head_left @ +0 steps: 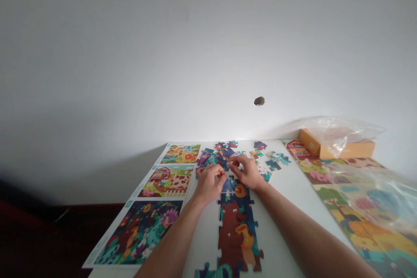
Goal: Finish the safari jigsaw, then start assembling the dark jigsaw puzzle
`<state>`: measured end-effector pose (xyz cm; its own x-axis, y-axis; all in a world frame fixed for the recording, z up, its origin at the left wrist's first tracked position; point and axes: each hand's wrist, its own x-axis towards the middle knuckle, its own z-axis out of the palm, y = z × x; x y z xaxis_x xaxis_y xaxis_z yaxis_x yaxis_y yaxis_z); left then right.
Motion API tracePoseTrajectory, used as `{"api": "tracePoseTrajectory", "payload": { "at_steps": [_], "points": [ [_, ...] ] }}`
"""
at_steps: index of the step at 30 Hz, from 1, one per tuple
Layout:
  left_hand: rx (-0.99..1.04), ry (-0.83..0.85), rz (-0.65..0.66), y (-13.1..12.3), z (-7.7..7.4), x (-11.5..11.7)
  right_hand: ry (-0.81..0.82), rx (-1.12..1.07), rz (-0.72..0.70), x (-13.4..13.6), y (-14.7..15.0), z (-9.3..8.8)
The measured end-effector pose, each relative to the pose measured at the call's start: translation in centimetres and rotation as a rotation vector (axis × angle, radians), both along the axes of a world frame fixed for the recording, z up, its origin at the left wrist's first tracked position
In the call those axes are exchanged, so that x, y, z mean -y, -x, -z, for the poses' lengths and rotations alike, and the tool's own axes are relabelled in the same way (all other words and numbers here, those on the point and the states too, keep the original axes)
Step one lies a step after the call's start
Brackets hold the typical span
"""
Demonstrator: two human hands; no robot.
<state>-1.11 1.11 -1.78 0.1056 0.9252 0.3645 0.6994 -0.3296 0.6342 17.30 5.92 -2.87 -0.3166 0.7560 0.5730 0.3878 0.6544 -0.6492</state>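
Observation:
My left hand point(211, 183) is closed, thumb and forefinger curled together just above the top of a partly joined jigsaw strip point(230, 239). My right hand point(247, 171) faces it, thumb and fingers bent into a pinch. Whatever either pinch holds is too small or hidden to name. The strip shows a brown bear with an orange pot on dark blue, and its upper end lies under my hands. Beyond them, loose jigsaw pieces point(209, 156) lie in a pile, partly covered by my fingers.
A printed picture sheet point(130, 206) with three scenes lies on the left of the white table point(286, 182). More loose pieces point(276, 160) lie right of the pile. At right are an orange box point(347, 150), clear plastic point(342, 132) and a farm-and-animal puzzle point(345, 200). A wall stands behind.

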Motion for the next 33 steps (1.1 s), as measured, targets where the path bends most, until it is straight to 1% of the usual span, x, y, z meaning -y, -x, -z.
{"api": "tracePoseTrajectory", "payload": {
  "at_steps": [5, 10, 15, 23, 25, 27, 29, 33],
  "points": [
    [0.067, -0.056, -0.062, 0.2, -0.1, -0.2, -0.007, 0.051, -0.051, 0.5, -0.2, -0.6],
    [0.080, -0.113, -0.079, 0.2, -0.3, -0.2, -0.006, 0.112, -0.073, 0.4, -0.2, -0.5],
    [0.053, -0.123, -0.077, 0.2, -0.1, -0.2, -0.013, 0.107, -0.056, 0.2, -0.2, -0.2],
    [0.021, -0.119, -0.078, 0.1, 0.0, -0.2, -0.054, 0.071, -0.016, 0.3, -0.2, -0.3],
    [0.019, -0.117, -0.075, 0.2, 0.2, -0.2, -0.082, 0.082, 0.050, 0.1, -0.2, -0.2],
    [0.020, -0.111, -0.063, 0.2, 0.3, -0.3, -0.089, 0.091, 0.171, -0.2, -0.3, 0.1],
    [0.012, -0.093, -0.036, 0.2, 0.4, -0.2, -0.044, 0.101, 0.327, -0.5, -0.4, 0.3],
    [-0.094, -0.031, 0.051, 0.0, 0.1, 0.3, 0.086, 0.134, 0.569, -1.2, -1.0, 0.7]
  ]
}}
